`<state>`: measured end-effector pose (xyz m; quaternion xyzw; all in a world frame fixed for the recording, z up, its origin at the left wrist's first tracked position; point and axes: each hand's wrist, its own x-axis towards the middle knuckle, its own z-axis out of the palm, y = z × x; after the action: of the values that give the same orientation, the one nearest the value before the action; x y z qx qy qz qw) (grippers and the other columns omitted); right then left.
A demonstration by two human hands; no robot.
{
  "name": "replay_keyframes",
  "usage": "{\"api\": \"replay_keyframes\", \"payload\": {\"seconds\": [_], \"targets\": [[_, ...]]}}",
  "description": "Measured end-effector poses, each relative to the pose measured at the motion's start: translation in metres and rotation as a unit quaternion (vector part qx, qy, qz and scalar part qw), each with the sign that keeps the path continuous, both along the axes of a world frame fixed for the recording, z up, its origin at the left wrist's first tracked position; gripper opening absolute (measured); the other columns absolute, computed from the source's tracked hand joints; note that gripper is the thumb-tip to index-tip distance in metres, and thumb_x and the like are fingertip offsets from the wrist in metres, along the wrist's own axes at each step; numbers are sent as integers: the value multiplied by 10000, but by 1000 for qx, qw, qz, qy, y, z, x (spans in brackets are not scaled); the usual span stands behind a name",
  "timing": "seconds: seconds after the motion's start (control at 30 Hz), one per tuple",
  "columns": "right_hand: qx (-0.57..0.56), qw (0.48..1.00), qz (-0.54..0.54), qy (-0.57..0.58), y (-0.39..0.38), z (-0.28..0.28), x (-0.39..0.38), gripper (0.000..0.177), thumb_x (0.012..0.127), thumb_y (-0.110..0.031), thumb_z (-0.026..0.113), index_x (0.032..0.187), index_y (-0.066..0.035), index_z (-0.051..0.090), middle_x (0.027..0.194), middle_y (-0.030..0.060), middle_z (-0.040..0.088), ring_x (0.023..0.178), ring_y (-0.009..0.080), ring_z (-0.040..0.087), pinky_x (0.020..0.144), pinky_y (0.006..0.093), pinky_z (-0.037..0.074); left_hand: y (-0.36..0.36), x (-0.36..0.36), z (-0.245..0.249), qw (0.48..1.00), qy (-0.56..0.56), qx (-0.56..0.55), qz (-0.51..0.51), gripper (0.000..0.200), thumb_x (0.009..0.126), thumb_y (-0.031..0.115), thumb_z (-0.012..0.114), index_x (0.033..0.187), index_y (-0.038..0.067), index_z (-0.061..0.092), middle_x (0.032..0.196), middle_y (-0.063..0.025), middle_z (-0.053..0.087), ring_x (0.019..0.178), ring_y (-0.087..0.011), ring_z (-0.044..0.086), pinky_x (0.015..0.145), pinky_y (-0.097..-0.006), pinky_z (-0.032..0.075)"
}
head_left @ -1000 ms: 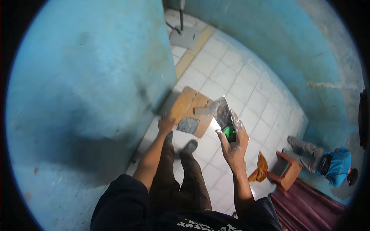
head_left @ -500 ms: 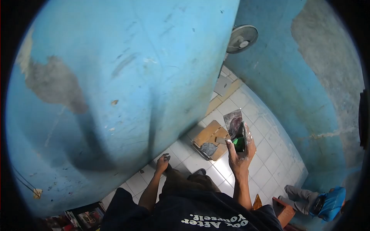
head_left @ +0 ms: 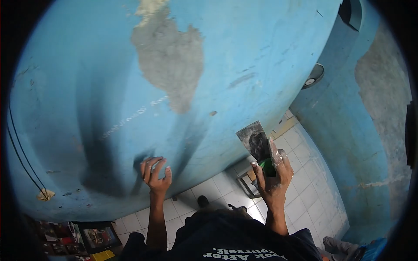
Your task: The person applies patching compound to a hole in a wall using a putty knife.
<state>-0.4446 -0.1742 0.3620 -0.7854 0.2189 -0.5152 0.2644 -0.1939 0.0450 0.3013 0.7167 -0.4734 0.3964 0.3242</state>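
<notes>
- Head view: the right hand [head_left: 276, 185] grips a scraper [head_left: 257, 141] by its green handle, blade pointing away from the body and well apart from the wall [head_left: 244, 48]; a dark smear lies on the blade.
- The left hand [head_left: 156, 176] is loosely curled with nothing visible in it, near the wall; contact cannot be told.
- The step in hand seems to be carrying the scraper beside the wall's grey patch [head_left: 170, 56].
- Moving it calls for a steady blade angle, I judge.

the green-handled scraper [head_left: 258, 145] tilts, blade [head_left: 249, 132] smeared dark.
</notes>
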Motion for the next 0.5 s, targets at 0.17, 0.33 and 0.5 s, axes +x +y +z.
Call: {"api": "replay_keyframes", "payload": {"seconds": [0.17, 0.33, 0.5], "targets": [[-25, 1000, -3, 13, 10, 41, -48, 696, 712, -135, 836, 1361, -148, 585, 787, 82, 548, 650, 203, 556, 589, 327, 455, 7, -38, 69, 972, -210, -79, 68, 175, 871, 266, 601, 868, 119, 695, 921, -31, 663, 913, -226, 520, 814, -384, 423], [-35, 999, -6, -8, 8, 20, 21, 673, 723, -127, 827, 1353, -155, 592, 779, 73, 542, 633, 201, 560, 573, 325, 456, -16, 25, 54, 962, -229, -141, 44, 164, 886, 266, 576, 863, 140, 679, 919, -25, 658, 922, -225, 500, 814, -382, 408], [-65, 998, 22, -13, 14, 17, 2, 632, 746, -87, 793, 1342, -168, 599, 823, 77, 570, 643, 214, 574, 578, 338, 467, -19, 2, 41, 953, -267, -142, 26, 194, 913, 237, 548, 847, 93, 660, 904, -51, 644, 891, -244, 499, 800, -396, 403]]}}
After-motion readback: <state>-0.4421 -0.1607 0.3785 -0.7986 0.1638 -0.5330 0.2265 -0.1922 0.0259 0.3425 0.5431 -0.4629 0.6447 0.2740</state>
